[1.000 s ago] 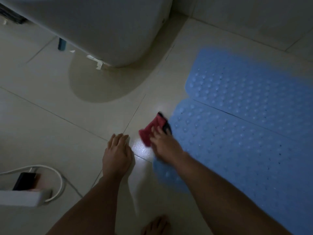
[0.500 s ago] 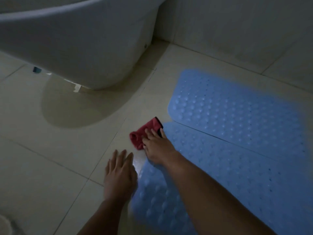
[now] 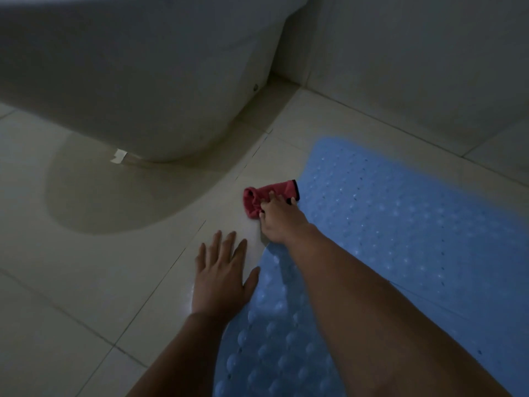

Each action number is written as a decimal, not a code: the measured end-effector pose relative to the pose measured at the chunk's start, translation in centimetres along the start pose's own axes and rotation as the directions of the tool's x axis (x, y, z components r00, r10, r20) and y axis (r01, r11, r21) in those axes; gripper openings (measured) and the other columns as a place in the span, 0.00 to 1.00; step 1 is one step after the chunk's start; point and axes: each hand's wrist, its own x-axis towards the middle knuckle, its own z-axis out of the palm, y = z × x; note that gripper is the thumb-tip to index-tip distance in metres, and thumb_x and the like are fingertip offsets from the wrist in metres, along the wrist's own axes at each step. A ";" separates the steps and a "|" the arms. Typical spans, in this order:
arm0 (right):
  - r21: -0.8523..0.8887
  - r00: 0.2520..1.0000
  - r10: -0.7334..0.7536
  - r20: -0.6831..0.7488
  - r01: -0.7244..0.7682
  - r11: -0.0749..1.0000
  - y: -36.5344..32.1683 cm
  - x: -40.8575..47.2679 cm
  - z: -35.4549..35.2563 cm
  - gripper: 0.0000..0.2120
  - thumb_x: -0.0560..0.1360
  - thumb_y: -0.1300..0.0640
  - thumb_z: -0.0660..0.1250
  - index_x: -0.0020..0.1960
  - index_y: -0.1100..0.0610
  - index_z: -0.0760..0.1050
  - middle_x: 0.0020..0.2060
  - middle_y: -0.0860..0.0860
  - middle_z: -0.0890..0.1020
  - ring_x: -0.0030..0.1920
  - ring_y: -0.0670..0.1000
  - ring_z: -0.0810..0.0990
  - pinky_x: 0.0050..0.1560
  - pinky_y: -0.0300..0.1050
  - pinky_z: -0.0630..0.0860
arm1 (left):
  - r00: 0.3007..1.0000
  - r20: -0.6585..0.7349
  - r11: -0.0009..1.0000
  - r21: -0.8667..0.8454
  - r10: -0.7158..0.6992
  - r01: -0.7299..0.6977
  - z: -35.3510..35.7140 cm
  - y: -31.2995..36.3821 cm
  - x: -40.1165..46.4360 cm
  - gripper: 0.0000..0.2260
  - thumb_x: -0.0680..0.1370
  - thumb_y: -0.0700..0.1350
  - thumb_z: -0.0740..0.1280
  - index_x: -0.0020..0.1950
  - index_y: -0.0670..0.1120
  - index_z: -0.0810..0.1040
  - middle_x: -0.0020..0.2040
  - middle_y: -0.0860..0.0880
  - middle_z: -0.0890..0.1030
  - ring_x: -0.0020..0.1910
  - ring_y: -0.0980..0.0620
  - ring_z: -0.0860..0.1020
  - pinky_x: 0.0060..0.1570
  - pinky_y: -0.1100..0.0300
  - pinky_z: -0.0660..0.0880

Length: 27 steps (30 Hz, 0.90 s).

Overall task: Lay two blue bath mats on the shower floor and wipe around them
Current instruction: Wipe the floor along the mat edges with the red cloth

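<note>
Cloth (image 3: pixel 264 199) pushed farther along; right hand (image 3: pixel 282 222) fingers curled gripping it; left hand (image 3: pixel 221 275) splayed flat.

mats: 2 (blue) (image 3: pixel 400 219) (image 3: pixel 266 348) | cloths: 1 (image 3: pixel 266 196) | hands: 2 (image 3: pixel 220 279) (image 3: pixel 282 219) | toilets: 1 (image 3: pixel 143 81)

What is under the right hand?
The right hand presses a red cloth on the floor tile beside the blue mat. The cloth's part beneath the fingers is hidden.

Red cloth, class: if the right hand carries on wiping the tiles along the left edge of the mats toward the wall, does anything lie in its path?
Nothing visible does. The right hand holds the red cloth on bare floor tile beside the far mat; the toilet base stands off to the left.
</note>
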 end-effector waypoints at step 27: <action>0.036 0.983 0.047 -0.179 -0.041 0.999 7.0 9.5 -1.2 0.29 0.84 0.49 0.52 0.82 0.55 0.50 0.80 0.61 0.54 0.80 0.61 0.51 0.79 0.64 0.47 | 0.998 0.069 0.997 0.077 0.007 -0.012 1.5 0.6 2.3 0.39 0.80 0.73 0.43 0.84 0.50 0.47 0.84 0.46 0.41 0.82 0.44 0.36 0.79 0.37 0.43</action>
